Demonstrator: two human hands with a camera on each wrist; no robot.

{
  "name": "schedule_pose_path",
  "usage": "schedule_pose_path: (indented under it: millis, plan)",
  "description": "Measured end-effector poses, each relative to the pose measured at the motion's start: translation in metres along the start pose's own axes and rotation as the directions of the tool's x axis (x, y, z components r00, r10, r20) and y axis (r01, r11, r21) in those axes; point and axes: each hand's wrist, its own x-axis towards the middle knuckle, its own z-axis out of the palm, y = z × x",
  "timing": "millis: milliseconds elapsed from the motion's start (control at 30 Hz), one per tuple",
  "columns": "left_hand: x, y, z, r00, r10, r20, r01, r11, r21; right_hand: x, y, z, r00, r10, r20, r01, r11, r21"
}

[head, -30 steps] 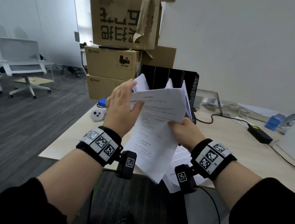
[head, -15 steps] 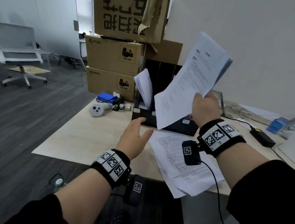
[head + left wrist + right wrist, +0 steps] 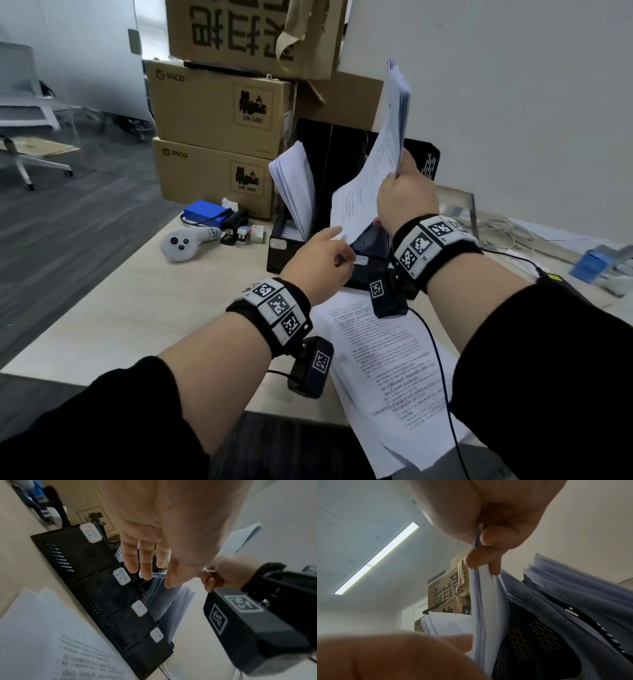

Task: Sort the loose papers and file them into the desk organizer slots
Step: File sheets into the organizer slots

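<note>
My right hand [image 3: 404, 195] grips a sheaf of printed papers [image 3: 373, 171] and holds it upright and edge-on, its lower end over the black desk organizer [image 3: 284, 250]. In the right wrist view the fingers [image 3: 488, 555] pinch the sheaf [image 3: 481, 601]. My left hand [image 3: 329, 246] is open with straight fingers [image 3: 145, 563], and its tips touch the sheaf's lower corner above the slots. The organizer [image 3: 96, 582] carries white labels on its front. Its left slot holds leaning sheets [image 3: 296, 185]. Loose printed pages [image 3: 383, 359] lie on the desk in front.
Stacked cardboard boxes [image 3: 215, 113] stand behind and left of the organizer. A white controller [image 3: 180, 245], a blue box [image 3: 205, 214] and small desk items [image 3: 239, 233] lie to its left. A power adapter and cables [image 3: 555, 277] lie right. An office chair [image 3: 27, 113] stands far left.
One second ago both hands held the papers. The left let go and has now risen to the sheaf's lower corner; the right turned the sheaf edge-on and lowered it toward the organizer.
</note>
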Motion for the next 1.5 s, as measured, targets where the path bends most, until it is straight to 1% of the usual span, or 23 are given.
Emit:
schedule_pose_path:
  millis: [33,100,200,267,333,367,433,533,600,667,700,800,867,933,1067,1133,1167,1267,1333,1367,1433,1500]
  plan:
    - [0.007,-0.001,0.001,1.0,0.014,0.01,-0.014,0.999,0.043,0.005,-0.001,0.005,1.0,0.009,0.0,-0.009,1.0,0.006]
    - [0.015,-0.001,-0.001,1.0,0.027,0.006,-0.027,0.995,0.101,0.013,-0.002,0.014,1.0,-0.017,0.006,0.017,1.0,0.008]
    - [0.035,-0.008,0.002,1.0,0.0,0.008,-0.001,0.983,0.184,0.028,0.003,0.031,0.998,-0.016,0.067,0.019,0.999,-0.045]
    - [0.044,-0.014,0.005,0.999,-0.048,-0.001,0.046,0.963,0.267,0.031,0.006,0.042,0.996,0.001,0.095,0.004,0.999,-0.053]
    - [0.049,-0.017,0.007,0.992,-0.125,0.028,0.107,0.93,0.351,0.032,0.008,0.054,0.994,0.009,0.108,-0.007,1.0,-0.017]
    - [0.05,-0.018,0.007,0.987,-0.154,0.05,0.122,0.913,0.389,0.032,0.01,0.059,0.993,0.011,0.118,-0.011,1.0,-0.001]
    - [0.051,-0.022,0.008,0.983,-0.168,0.068,0.124,0.898,0.422,0.031,0.013,0.07,0.989,0.031,0.145,-0.036,0.999,0.03]
    - [0.044,-0.028,0.008,0.984,-0.165,0.062,0.131,0.921,0.368,0.027,0.019,0.087,0.983,0.065,0.171,-0.089,0.987,0.134]
    - [0.033,-0.028,0.007,0.981,-0.19,0.035,0.172,0.941,0.292,0.022,0.022,0.096,0.956,0.149,0.252,-0.202,0.959,0.198]
    - [0.02,-0.028,0.007,0.98,-0.197,-0.029,0.198,0.954,0.225,0.018,0.025,0.099,0.919,0.226,0.323,-0.309,0.921,0.235]
    - [0.013,-0.028,0.008,0.979,-0.198,-0.056,0.205,0.957,0.207,0.014,0.026,0.097,0.909,0.242,0.339,-0.334,0.91,0.247]
    - [-0.009,-0.026,0.014,0.971,-0.223,-0.088,0.234,0.962,0.14,0.002,0.03,0.08,0.914,0.23,0.335,-0.325,0.908,0.265]
    - [-0.024,-0.025,0.019,0.969,-0.237,-0.064,0.242,0.966,0.095,-0.006,0.036,0.066,0.911,0.231,0.341,-0.336,0.895,0.292]
    - [-0.042,-0.021,0.029,0.968,-0.25,-0.009,0.25,0.965,0.08,-0.021,0.045,0.045,0.903,0.235,0.358,-0.362,0.867,0.343]
    - [-0.079,-0.013,0.052,0.953,-0.288,0.09,0.279,0.955,0.104,-0.065,0.08,0.0,0.909,0.212,0.359,-0.36,0.834,0.419]
    - [-0.097,-0.003,0.066,0.946,-0.305,0.109,0.281,0.94,0.192,-0.095,0.108,-0.023,0.902,0.231,0.364,-0.37,0.848,0.38]
    - [-0.105,0.002,0.072,0.941,-0.32,0.107,0.286,0.926,0.246,-0.111,0.123,-0.031,0.899,0.242,0.366,-0.369,0.868,0.333]
    - [-0.121,0.012,0.085,0.93,-0.348,0.118,0.283,0.883,0.375,-0.154,0.169,-0.047,0.885,0.241,0.399,-0.313,0.941,0.128]
    - [-0.125,0.013,0.089,0.924,-0.358,0.132,0.266,0.853,0.449,-0.179,0.192,-0.054,0.855,0.234,0.463,-0.27,0.963,0.011]
    - [-0.126,0.013,0.09,0.92,-0.368,0.136,0.264,0.838,0.478,-0.189,0.202,-0.056,0.843,0.226,0.489,-0.234,0.971,-0.044]
    - [-0.126,0.011,0.091,0.911,-0.385,0.149,0.26,0.817,0.515,-0.206,0.214,-0.056,0.825,0.193,0.531,-0.112,0.977,-0.18]
    - [-0.125,0.012,0.092,0.902,-0.397,0.167,0.253,0.802,0.541,-0.219,0.22,-0.058,0.801,0.165,0.576,0.007,0.958,-0.285]
